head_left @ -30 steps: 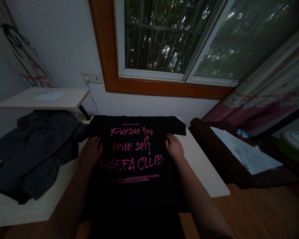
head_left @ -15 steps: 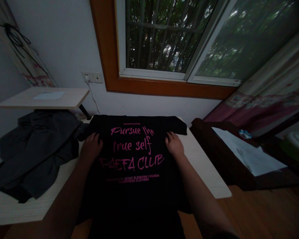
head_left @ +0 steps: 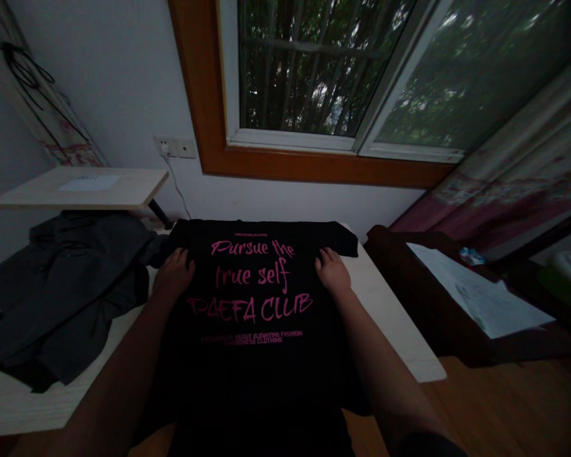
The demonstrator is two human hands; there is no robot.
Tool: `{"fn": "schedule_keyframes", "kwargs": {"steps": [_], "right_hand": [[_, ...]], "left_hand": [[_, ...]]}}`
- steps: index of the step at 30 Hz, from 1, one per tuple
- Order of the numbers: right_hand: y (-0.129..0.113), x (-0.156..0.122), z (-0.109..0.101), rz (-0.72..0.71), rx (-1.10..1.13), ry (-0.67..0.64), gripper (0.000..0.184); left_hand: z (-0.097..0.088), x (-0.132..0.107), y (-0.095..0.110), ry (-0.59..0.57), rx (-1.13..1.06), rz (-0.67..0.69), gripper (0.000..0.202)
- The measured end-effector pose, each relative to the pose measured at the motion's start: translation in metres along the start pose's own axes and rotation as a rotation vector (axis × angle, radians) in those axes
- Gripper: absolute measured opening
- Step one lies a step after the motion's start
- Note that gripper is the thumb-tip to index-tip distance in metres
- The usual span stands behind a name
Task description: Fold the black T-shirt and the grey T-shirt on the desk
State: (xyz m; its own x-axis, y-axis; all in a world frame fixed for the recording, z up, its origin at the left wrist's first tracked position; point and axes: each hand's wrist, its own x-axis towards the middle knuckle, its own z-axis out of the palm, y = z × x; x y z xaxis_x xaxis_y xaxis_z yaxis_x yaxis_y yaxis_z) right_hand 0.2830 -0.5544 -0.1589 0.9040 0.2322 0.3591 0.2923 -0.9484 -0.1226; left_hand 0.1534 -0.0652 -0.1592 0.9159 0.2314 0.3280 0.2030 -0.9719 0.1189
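Observation:
A black T-shirt with pink lettering lies print-side up, its sleeves spread to both sides and its lower part reaching over the near table edge. My left hand is at the shirt's left side, below the sleeve, fingers bent against the cloth. Mirroring it, my right hand is closed on the right side just under the other sleeve. The fingertips and the cloth in them are partly hidden.
A dark grey garment is heaped on the pale table at left, below a raised shelf. Right of the table, papers lie on a dark brown surface. A window and wall socket are behind.
Both hands and the shirt's lettering have shifted very slightly away from me. The view has also moved a little. Both hands keep their places at the shirt's sides.

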Motion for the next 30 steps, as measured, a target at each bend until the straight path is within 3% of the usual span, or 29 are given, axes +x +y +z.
{"fn": "schedule_keyframes", "kwargs": {"steps": [30], "right_hand": [[0.009,0.061,0.033,-0.023,-0.032,-0.061,0.053]], "left_hand": [[0.019,0.04,-0.007,-0.038,0.015,-0.051,0.059]]}}
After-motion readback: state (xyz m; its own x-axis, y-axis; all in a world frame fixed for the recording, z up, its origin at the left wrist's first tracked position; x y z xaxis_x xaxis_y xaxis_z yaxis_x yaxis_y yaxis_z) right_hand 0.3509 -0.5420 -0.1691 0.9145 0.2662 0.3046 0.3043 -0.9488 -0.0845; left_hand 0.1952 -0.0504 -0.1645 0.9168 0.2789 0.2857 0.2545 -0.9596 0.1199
